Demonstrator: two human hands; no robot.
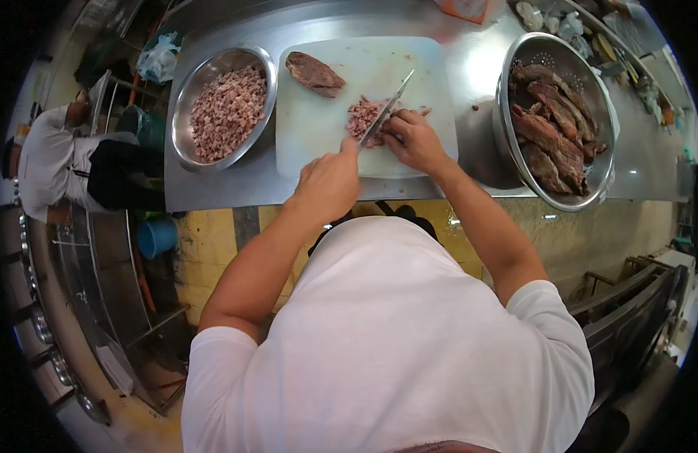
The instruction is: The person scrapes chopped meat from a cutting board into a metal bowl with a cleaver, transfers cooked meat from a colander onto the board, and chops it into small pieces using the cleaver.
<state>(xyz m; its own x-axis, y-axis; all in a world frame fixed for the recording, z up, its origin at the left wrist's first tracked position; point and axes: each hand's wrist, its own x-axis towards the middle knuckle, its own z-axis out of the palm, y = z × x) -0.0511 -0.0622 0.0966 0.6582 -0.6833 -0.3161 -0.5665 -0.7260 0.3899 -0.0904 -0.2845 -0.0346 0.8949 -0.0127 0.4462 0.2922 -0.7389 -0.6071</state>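
Observation:
My left hand is closed around the handle of a knife, whose blade slants up and right over the cutting board. Under and beside the blade lies a small heap of chopped meat. My right hand, fingers curled, presses on meat just right of the blade; its fingertips partly hide that piece. An uncut browned chunk of meat rests at the board's upper left.
Left of the board stands a steel bowl full of diced meat. A steel colander with several long cooked meat pieces is at right. All sit on a steel table. Another person stands at far left, near a blue bucket.

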